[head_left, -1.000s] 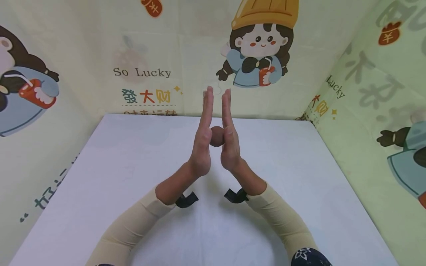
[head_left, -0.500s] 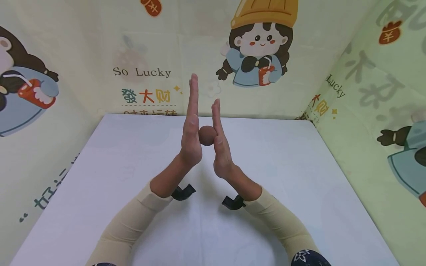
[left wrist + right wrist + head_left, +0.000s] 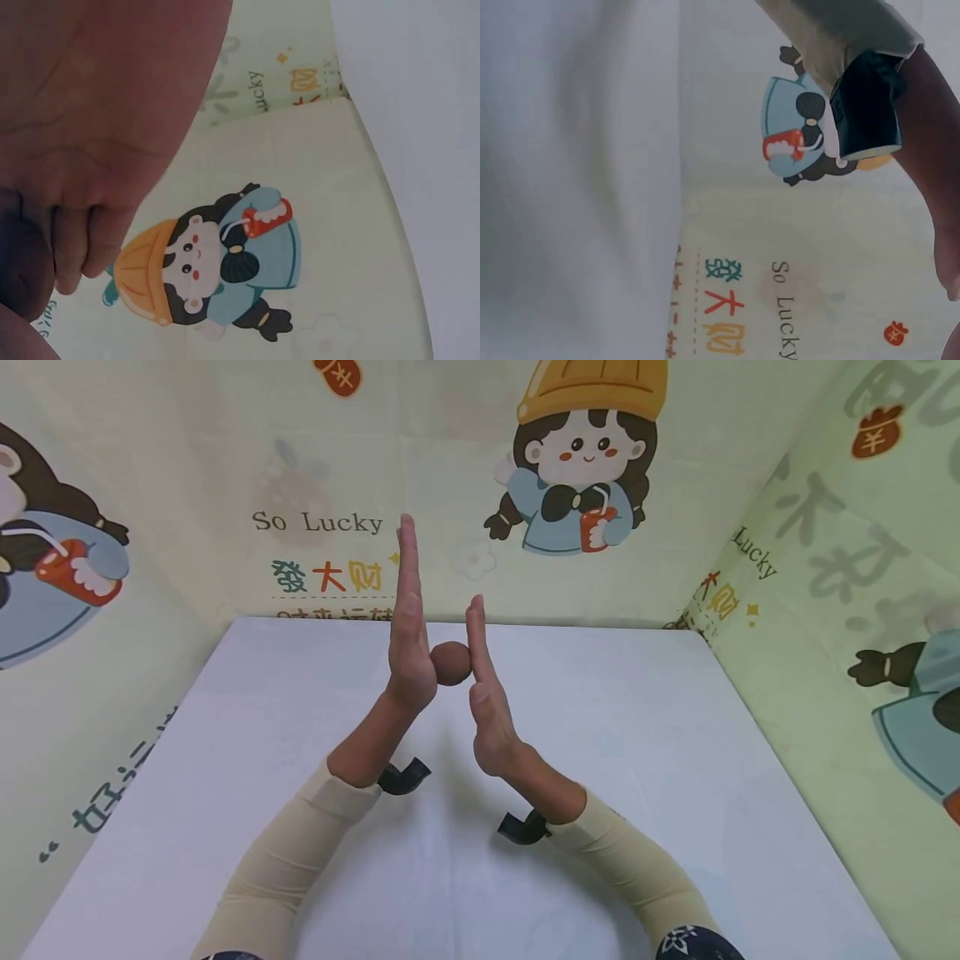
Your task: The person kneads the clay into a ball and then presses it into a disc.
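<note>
A smooth brown ball (image 3: 451,663), like a lump of clay, is held above the table between two upright, facing hands. My left hand (image 3: 411,647) has straight fingers pointing away, and its lower palm touches the ball. On the other side my right hand (image 3: 489,702) lies nearer to me, its straight fingers touching the ball near their base. The left wrist view has a palm (image 3: 90,97) filling the upper left, and a dark rounded shape below it is too shaded to tell. At the right edge of the right wrist view, part of a hand (image 3: 946,255) shows.
Below the hands lies a white table (image 3: 600,735). Cartoon-printed cloth (image 3: 435,443) walls it in at the back and sides. A black curved mount (image 3: 405,777) sits on the left wrist and another black mount (image 3: 522,828) on the right. Both forearms wear cream sleeves (image 3: 630,868).
My left hand has slid forward and left, while the right has drawn back toward me and left. The ball has shifted left between them, from palm against palm to left palm against right fingers.
</note>
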{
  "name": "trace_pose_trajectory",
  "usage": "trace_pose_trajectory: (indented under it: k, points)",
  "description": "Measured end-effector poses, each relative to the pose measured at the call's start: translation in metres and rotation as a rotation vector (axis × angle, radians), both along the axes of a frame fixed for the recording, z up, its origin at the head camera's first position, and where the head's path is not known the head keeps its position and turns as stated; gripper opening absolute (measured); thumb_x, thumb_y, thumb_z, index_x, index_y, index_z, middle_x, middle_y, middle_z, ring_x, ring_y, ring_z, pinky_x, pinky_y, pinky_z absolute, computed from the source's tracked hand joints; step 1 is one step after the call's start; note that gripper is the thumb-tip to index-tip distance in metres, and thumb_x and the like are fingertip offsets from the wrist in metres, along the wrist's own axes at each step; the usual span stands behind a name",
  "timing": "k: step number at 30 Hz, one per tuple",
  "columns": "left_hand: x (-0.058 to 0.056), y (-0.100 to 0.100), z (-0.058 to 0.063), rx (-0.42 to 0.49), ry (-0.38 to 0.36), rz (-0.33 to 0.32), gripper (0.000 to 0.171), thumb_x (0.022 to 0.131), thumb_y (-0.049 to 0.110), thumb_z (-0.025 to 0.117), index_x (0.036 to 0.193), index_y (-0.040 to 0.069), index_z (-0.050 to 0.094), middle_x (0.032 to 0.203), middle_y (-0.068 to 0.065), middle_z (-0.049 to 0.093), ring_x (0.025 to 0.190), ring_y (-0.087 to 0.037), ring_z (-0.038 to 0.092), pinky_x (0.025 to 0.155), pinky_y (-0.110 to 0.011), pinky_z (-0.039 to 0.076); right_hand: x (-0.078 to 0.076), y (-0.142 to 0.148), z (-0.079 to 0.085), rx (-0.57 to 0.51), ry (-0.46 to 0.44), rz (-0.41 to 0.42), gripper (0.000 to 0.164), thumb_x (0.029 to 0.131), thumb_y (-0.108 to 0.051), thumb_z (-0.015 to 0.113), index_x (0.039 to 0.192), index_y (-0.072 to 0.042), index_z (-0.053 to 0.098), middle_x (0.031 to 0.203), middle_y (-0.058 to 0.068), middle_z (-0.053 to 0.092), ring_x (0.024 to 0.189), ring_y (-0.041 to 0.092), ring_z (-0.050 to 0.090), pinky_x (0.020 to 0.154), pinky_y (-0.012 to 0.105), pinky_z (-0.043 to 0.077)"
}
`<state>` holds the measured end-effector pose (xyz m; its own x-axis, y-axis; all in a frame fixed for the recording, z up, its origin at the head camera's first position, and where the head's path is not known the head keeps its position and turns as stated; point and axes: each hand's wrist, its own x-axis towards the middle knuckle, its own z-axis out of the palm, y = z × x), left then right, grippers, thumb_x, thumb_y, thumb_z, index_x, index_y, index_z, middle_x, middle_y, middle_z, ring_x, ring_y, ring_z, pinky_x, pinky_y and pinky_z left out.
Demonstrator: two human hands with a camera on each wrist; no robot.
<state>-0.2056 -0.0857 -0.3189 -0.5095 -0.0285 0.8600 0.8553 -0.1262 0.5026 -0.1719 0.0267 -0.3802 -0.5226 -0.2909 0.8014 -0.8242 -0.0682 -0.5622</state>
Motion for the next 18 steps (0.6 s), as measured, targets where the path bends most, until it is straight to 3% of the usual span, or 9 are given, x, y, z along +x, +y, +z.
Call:
trace_pose_trajectory:
  k: [3, 7, 10, 18]
  points:
    - [-0.006, -0.003, -0.003, 0.001, 0.005, 0.017, 0.073, 0.099, 0.024, 0.018, 0.163, -0.011, 0.008, 0.174, -0.023, 0.006, 0.161, -0.018, 0.005, 0.127, -0.041, 0.001, 0.001, 0.0, 0.0, 0.002, 0.006, 0.002, 0.09, 0.109, -0.062, 0.014, 0.163, 0.008, -0.003, 0.172, 0.026, -0.009, 0.161, 0.034, -0.005, 0.127, 0.053, -0.002]
    - [-0.013, -0.006, -0.007, -0.003, -0.01, 0.032, 0.074, 0.099, 0.024, 0.019, 0.164, -0.009, 0.009, 0.174, -0.02, 0.007, 0.161, -0.018, 0.005, 0.127, -0.041, 0.002, 0.002, -0.001, 0.001, -0.003, 0.013, 0.006, 0.091, 0.109, -0.062, 0.015, 0.163, 0.009, -0.003, 0.173, 0.023, -0.008, 0.161, 0.035, -0.004, 0.126, 0.053, -0.002]
    - [-0.018, -0.008, -0.012, -0.008, -0.04, 0.041, 0.074, 0.099, 0.026, 0.021, 0.165, -0.007, 0.009, 0.175, -0.016, 0.007, 0.161, -0.016, 0.004, 0.127, -0.039, 0.001, 0.004, -0.001, 0.003, -0.007, 0.017, 0.009, 0.092, 0.109, -0.063, 0.015, 0.163, 0.009, -0.002, 0.175, 0.017, -0.008, 0.161, 0.035, -0.005, 0.126, 0.054, -0.002]
    - [-0.027, -0.008, -0.025, -0.06, -0.106, 0.051, 0.077, 0.1, 0.034, 0.023, 0.167, 0.0, 0.006, 0.176, -0.012, 0.002, 0.16, -0.013, -0.002, 0.126, -0.037, -0.002, 0.008, 0.0, 0.012, -0.033, 0.041, 0.014, 0.093, 0.109, -0.062, 0.017, 0.162, 0.011, -0.001, 0.174, 0.02, -0.008, 0.16, 0.036, -0.006, 0.126, 0.055, -0.002]
